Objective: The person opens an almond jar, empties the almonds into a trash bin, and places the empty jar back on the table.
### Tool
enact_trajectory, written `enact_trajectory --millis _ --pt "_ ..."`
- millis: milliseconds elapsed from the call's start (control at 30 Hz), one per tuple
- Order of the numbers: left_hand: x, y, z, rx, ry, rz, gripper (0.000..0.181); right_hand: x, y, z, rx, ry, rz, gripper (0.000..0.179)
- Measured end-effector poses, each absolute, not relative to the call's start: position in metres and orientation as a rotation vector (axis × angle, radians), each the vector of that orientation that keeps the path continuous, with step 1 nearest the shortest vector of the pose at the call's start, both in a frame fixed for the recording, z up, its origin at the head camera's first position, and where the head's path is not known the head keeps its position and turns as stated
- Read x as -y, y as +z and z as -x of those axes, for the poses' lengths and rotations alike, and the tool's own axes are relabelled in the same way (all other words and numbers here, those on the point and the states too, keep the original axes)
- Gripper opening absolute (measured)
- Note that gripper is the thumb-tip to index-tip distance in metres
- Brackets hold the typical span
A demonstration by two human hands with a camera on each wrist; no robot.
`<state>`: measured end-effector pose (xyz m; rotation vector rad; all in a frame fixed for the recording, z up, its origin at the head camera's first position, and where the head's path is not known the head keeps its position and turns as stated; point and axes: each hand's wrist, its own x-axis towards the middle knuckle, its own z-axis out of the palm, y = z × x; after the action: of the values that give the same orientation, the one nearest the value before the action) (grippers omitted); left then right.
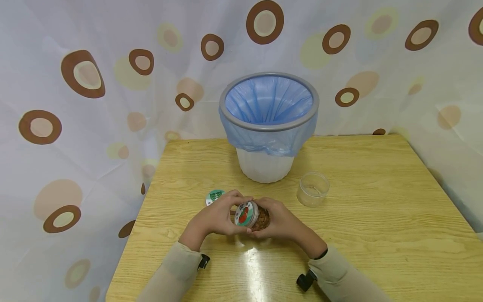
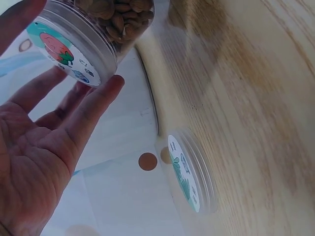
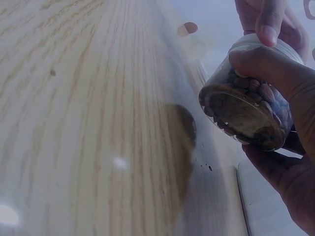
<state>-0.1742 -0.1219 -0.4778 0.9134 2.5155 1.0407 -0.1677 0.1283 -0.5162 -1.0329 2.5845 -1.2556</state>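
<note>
A clear jar (image 1: 263, 220) of almonds is held tilted above the table, its lid side turned left. My right hand (image 1: 281, 220) grips the jar's body, thumb and fingers on opposite sides. A lid (image 1: 244, 214) with a red fruit picture sits over the jar's mouth; whether it is tight I cannot tell. My left hand (image 1: 220, 216) holds that lid by its rim with thumb and fingertips. In the right wrist view the almonds (image 3: 256, 91) show through the jar wall. A second lid (image 2: 189, 169), with a green picture, lies on the table beyond my left hand.
An uncovered clear tub (image 1: 313, 189) with a few bits at its bottom stands to the right. A white bin (image 1: 265, 165) lined with a blue bag stands at the back of the wooden table (image 1: 377, 209). A patterned sheet hangs behind and at both sides.
</note>
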Motion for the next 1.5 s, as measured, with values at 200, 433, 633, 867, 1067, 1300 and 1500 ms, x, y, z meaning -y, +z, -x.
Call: enact_trajectory --millis 200,433,633,867,1067,1300,1500 --pt "0.1227 -0.4774 0.1719 -2.530 1.041 -0.892 0.087 -0.1280 -0.5149 0.1659 -2.577 -1.275 1.030 0.074" --pt "0.1218 -0.4777 0.1726 -2.565 0.989 -0.897 0.086 -0.1268 -0.5166 0.1661 -2.590 -1.295 1.021 0.072" --pt "0.1213 -0.4781 0.1734 -2.574 0.963 -0.895 0.086 -0.1263 -0.5183 0.1659 -2.608 -1.286 1.015 0.072" --pt "0.1212 -0.4790 0.1747 -2.575 0.964 -0.887 0.086 -0.1252 -0.5180 0.1647 -2.628 -1.293 1.013 0.068" --pt "0.1213 -0.4779 0.1751 -2.573 0.968 -0.893 0.086 -0.1238 -0.5183 0.1641 -2.661 -1.288 1.000 0.068" --pt "0.1211 -0.4770 0.1748 -2.569 0.982 -0.908 0.084 -0.1239 -0.5198 0.1633 -2.682 -1.291 0.982 0.069" --pt "0.1210 -0.4751 0.1750 -2.587 0.976 -0.915 0.084 -0.1232 -0.5217 0.1632 -2.697 -1.303 0.990 0.071"
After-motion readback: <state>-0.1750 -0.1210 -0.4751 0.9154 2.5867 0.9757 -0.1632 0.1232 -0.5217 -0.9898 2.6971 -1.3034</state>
